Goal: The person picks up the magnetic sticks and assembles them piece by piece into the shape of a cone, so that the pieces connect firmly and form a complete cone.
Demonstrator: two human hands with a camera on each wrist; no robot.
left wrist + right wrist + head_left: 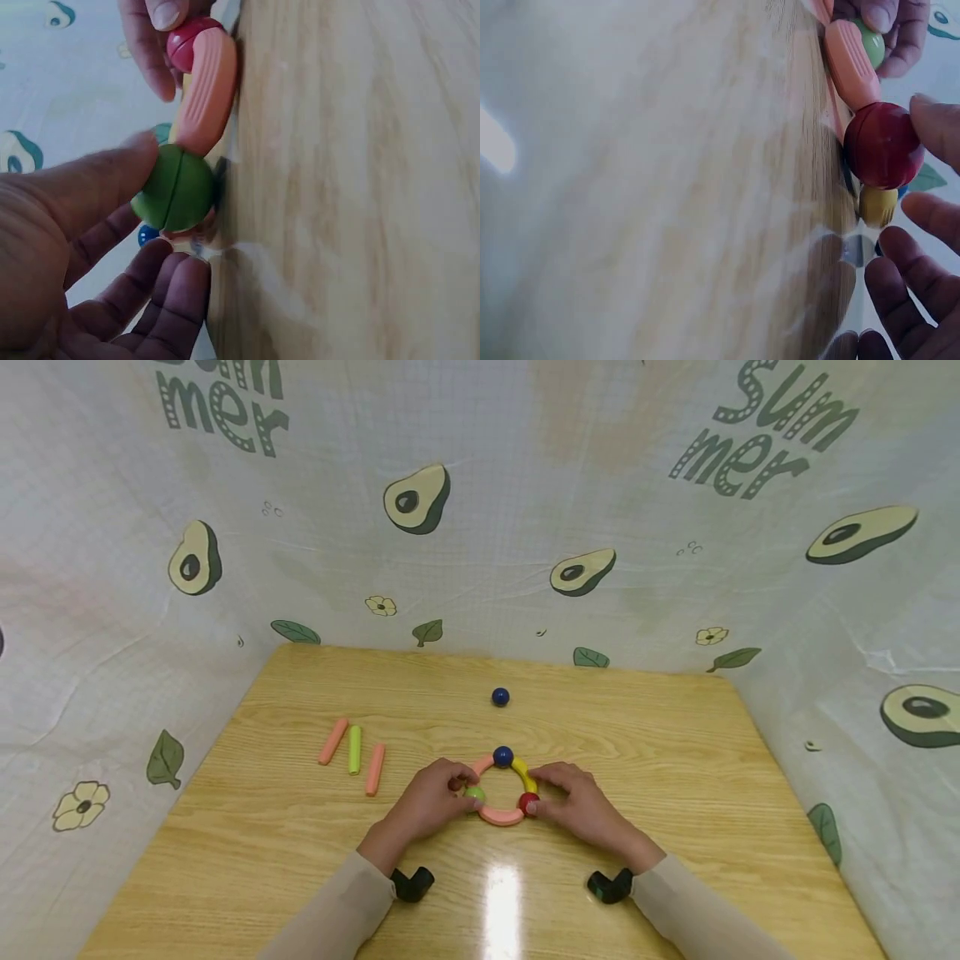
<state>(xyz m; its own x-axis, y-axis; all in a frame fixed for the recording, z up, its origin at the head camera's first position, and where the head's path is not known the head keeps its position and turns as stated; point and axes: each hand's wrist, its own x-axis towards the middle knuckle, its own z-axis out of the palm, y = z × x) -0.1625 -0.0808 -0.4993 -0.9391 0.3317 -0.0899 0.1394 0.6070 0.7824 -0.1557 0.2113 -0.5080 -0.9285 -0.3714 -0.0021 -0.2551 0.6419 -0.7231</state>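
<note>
A small ring of curved rods and balls lies on the wooden table. It joins a blue ball (503,757), a green ball (475,794) and a red ball (528,802) through a yellow curved rod (523,772) and two salmon-pink curved rods, one of them (501,816) at the near side. My left hand (432,797) holds the ring's left side, thumb against the green ball (175,189) and fingers bent around the pink rod beyond it. On the right side my right hand (581,806) has its thumb on the red ball (885,145) and its fingertips by the yellow rod (877,205).
To the left lie two straight pink rods (333,742) (375,770) with a lime-green rod (355,750) between them. A loose dark blue ball (500,697) sits behind the ring. White cloth (480,527) printed with avocados surrounds the table's (675,760) back and sides.
</note>
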